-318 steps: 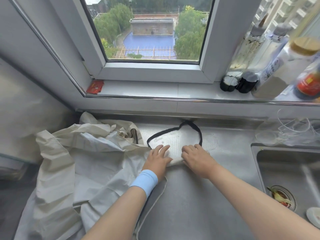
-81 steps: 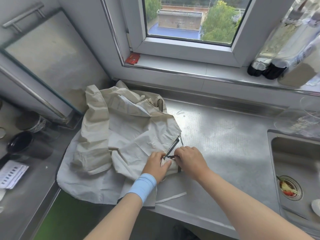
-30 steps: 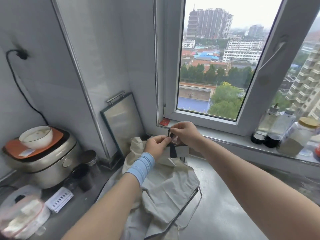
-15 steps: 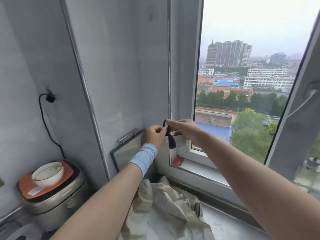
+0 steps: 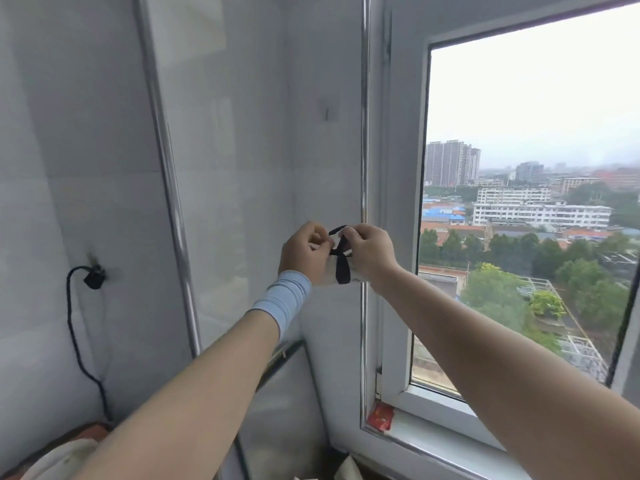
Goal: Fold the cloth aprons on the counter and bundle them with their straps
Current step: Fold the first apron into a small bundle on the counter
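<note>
Both hands are raised in front of the wall beside the window. Between them is a small folded cream apron bundle (image 5: 330, 276), crossed by a black strap (image 5: 342, 268). My left hand (image 5: 304, 252), with a light blue wristband, pinches the strap at the bundle's left side. My right hand (image 5: 369, 252) pinches the strap's loop at the top right. Most of the bundle is hidden behind the fingers. The counter and the other aprons are out of view, except a scrap of cream cloth (image 5: 346, 471) at the bottom edge.
A window (image 5: 519, 216) fills the right side, with a red packet (image 5: 380, 415) on its sill. A black cable and plug (image 5: 92, 277) hang on the left wall. A metal tray (image 5: 284, 410) leans in the corner. A bowl's rim (image 5: 59, 459) shows at bottom left.
Over the earlier frames the bundle was lifted off the counter to chest height and the view tilted up. In the last half second the hands stayed close together, working the black strap.
</note>
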The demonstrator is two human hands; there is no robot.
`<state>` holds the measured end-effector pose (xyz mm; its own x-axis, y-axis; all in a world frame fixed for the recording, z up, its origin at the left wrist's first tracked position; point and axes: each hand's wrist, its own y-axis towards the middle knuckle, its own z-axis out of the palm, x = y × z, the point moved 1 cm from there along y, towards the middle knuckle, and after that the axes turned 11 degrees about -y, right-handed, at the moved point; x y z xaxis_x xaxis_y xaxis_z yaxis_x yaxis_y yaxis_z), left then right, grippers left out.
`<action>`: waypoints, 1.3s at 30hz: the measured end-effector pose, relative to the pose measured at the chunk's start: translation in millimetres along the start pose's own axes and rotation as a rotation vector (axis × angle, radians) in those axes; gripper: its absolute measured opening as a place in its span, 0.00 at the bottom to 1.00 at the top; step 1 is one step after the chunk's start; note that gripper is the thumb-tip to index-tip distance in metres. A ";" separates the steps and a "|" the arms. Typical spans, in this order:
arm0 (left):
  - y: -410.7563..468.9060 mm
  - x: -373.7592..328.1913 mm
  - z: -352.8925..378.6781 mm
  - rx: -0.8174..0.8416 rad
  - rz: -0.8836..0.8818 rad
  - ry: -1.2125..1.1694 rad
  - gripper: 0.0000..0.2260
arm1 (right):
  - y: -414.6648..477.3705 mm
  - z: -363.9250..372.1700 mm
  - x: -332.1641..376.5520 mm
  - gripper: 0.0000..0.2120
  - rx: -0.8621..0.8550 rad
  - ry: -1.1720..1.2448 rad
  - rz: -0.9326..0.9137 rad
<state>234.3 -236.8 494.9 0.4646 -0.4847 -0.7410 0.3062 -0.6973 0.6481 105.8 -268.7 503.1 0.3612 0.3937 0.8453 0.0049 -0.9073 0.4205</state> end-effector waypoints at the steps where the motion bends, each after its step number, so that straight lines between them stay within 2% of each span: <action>1: 11.8 -1.3 -1.7 0.015 0.024 -0.015 0.04 | 8.7 2.7 6.0 0.11 -0.025 -0.007 -0.015; 7: 89.1 -9.5 -8.9 0.089 0.089 -0.025 0.11 | 63.0 16.3 46.9 0.11 -0.201 -0.085 -0.091; 14: 184.4 -52.2 -12.0 0.069 0.164 -0.066 0.13 | 131.9 10.2 120.6 0.12 -0.397 -0.190 -0.166; 20: 230.9 -60.8 -7.3 0.046 0.161 -0.088 0.13 | 173.2 6.0 150.2 0.16 -0.417 -0.311 -0.192; 25: 248.4 -54.4 1.4 0.089 0.188 -0.044 0.12 | 191.9 7.8 149.7 0.15 -0.444 -0.367 -0.163; 32: 244.7 -56.7 1.2 0.062 0.290 -0.077 0.12 | 192.5 7.7 149.8 0.13 -0.487 -0.295 -0.215; 34: 246.7 -62.1 1.7 0.073 0.274 -0.057 0.12 | 193.5 5.3 151.5 0.13 -0.482 -0.299 -0.207; 39: 248.4 -53.6 -0.2 0.166 0.112 -0.024 0.10 | 192.7 5.5 151.5 0.11 -0.376 -0.477 -0.073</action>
<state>285.6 -383.9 695.6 0.4676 -0.5754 -0.6710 0.1117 -0.7146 0.6906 166.6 -384.7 710.4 0.7503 0.2650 0.6056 -0.2526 -0.7317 0.6331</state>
